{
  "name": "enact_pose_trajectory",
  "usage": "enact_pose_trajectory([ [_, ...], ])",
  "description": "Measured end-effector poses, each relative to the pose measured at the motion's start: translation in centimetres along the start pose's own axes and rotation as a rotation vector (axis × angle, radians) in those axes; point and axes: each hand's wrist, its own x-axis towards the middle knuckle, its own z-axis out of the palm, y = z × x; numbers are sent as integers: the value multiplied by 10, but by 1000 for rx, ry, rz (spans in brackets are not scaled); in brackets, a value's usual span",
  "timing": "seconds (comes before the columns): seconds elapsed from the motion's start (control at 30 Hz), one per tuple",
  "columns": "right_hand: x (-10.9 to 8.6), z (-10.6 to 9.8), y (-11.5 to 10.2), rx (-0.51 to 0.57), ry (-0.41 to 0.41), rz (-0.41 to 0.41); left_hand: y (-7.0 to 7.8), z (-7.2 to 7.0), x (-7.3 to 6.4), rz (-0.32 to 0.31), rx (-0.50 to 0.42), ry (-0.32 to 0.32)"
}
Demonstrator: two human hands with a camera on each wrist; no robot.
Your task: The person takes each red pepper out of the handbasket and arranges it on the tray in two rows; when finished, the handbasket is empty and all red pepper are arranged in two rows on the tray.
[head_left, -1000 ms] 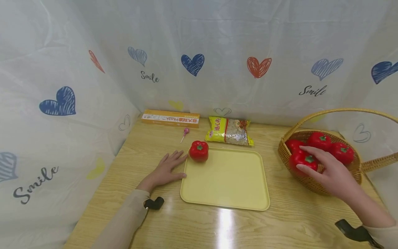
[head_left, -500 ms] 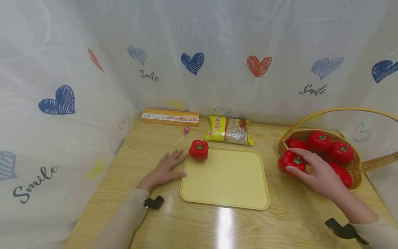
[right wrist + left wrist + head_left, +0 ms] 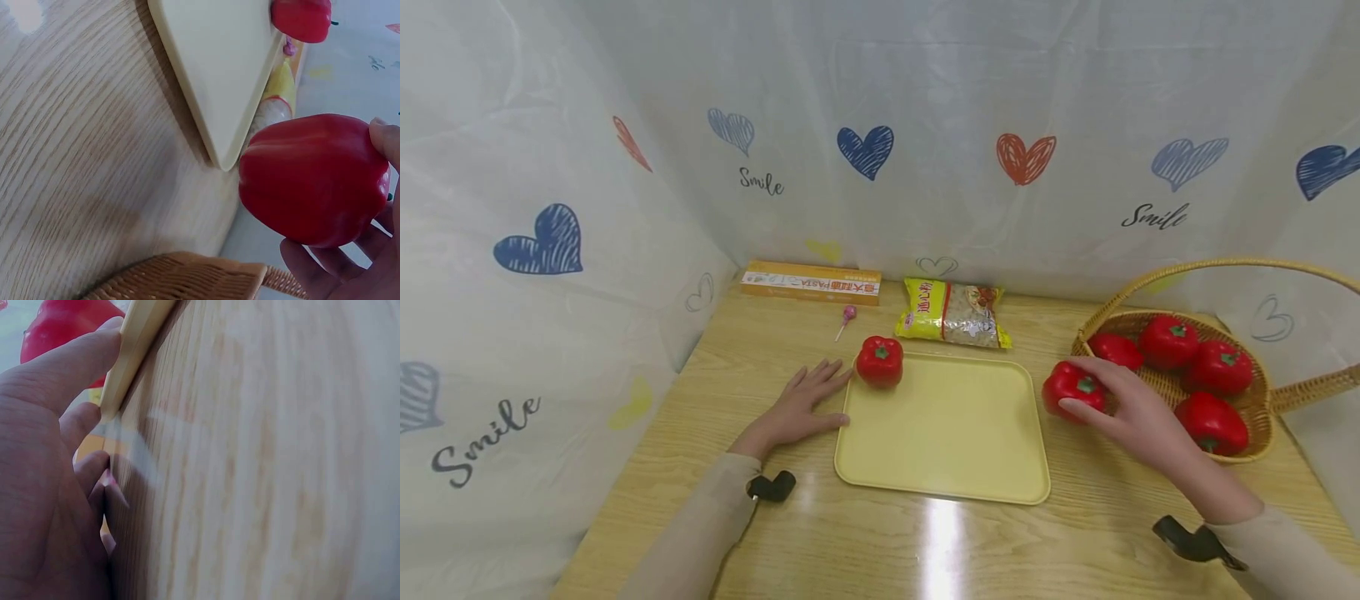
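Head view: right hand (image 3: 1131,410), grip clamped on a red pepper (image 3: 1064,390), thumb one side, fingers the other. A second ago this pepper was at the basket (image 3: 1165,385); now it is past the rim, over the bench (image 3: 1097,517), just beside the tray (image 3: 943,433) at its right edge. Reads as a carry under way, release not yet made. Its green stem (image 3: 1086,385) points up; stem-to-base axis roughly upright, body nearly as broad as long, so long axis weakly marked.

Left hand (image 3: 801,411): grip apart, fingers straight, holding nothing, fingertips at tray's left edge; unmoved. Second pepper (image 3: 880,363), stem up, in tray's far left corner. Basket, off right, carries four more peppers (image 3: 1219,368). Beyond: yellow bag (image 3: 955,312), lollipop (image 3: 847,315), pasta box (image 3: 811,283) near the curtain (image 3: 940,100).
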Motion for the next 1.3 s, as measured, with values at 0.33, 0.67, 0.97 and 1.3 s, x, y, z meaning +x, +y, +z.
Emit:
enact_pose_trajectory([
  [0.33,10,12,-9,19,-18,-1,1,-1,0,-7,-5,-2],
  [0.67,23,27,-12,53,-18,-28,1,-1,0,-7,3,-3],
  [0.97,32,39,-17,63,-23,-58,1,-1,0,-11,2,-4],
  [1.3,41,51,-24,74,-67,-49,3,-2,0,-16,-6,-7],
])
